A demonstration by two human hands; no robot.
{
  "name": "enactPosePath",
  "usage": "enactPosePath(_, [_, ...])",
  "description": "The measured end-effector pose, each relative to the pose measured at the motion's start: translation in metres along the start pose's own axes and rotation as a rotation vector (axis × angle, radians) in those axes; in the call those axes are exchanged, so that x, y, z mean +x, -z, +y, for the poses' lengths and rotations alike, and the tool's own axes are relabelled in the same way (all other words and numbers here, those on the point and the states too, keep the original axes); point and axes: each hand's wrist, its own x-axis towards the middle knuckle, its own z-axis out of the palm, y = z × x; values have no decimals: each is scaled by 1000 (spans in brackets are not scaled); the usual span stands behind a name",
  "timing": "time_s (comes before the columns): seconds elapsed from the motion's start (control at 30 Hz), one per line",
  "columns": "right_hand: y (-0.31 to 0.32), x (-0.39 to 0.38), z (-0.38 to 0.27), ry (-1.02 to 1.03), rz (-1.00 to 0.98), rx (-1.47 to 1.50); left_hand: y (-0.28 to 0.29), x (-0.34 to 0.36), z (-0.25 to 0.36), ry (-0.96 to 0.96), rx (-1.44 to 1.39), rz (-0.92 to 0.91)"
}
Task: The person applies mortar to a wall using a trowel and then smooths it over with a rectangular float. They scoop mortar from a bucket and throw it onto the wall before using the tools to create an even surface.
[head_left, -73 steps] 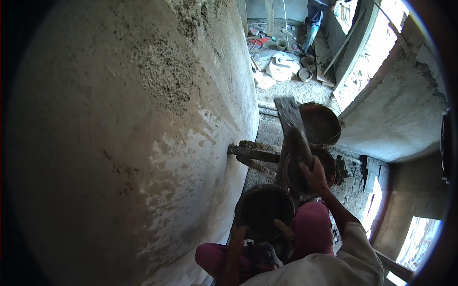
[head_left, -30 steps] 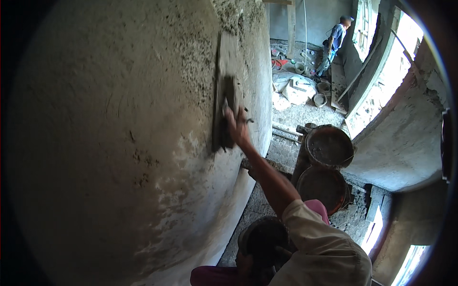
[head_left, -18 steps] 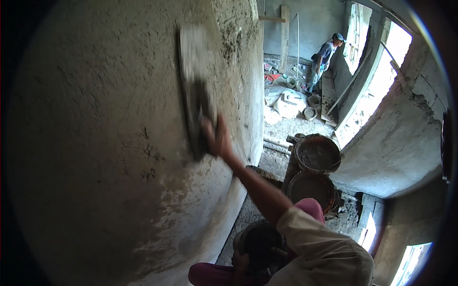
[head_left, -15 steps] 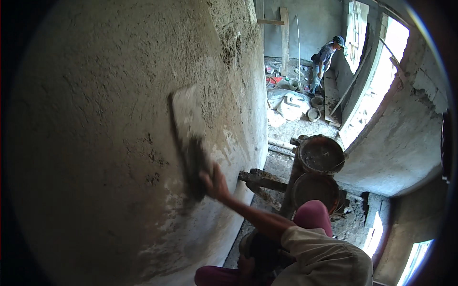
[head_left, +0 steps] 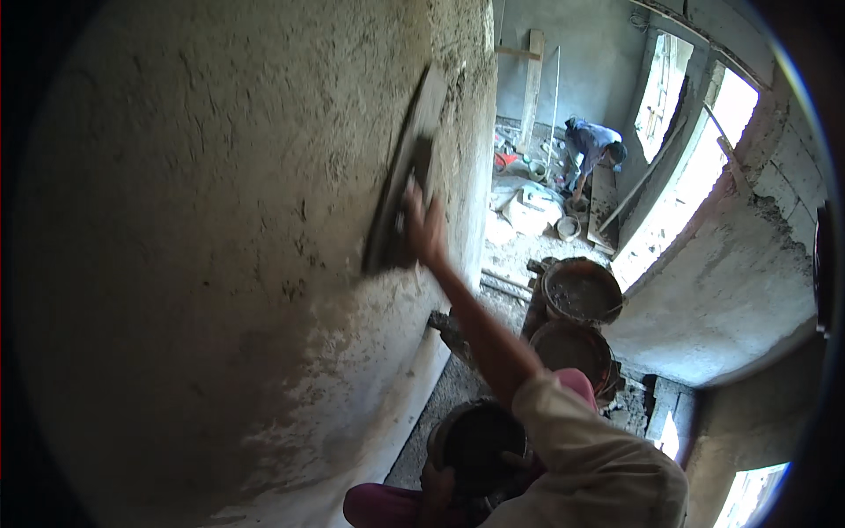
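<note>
My right hand (head_left: pixel 423 231) is raised against the rough grey plastered wall (head_left: pixel 220 246) and grips the handle of a long flat plastering float (head_left: pixel 400 180). The float lies pressed on the wet plaster, tilted up to the right. Low in the head view my left hand (head_left: pixel 435 482) holds the rim of a dark round mortar pan (head_left: pixel 480 438) near my lap. My pale right sleeve (head_left: pixel 585 458) hides part of the pan.
Two round pans of mortar (head_left: pixel 581 290) (head_left: pixel 576 348) stand on a wooden stand to my right. Another person (head_left: pixel 591 148) bends over at the far end of the room among buckets and rubble. Bright window openings (head_left: pixel 695 167) lie to the right.
My right hand lifted the float from the pans to the wall, swept it left and down, and has now moved it back up to the right. The other person has bent over.
</note>
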Motion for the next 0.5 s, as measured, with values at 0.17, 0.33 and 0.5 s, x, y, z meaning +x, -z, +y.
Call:
enactPosePath(0.17, [-71,-148,0,42,50,-32,11,7,-8,65,131,106])
enactPosePath(0.33, [-12,11,-130,299,2,-84,-14,4,-21,145,103,36])
enactPosePath(0.5, [17,55,-50,80,99,-18,-4,6,-19,213,127,7])
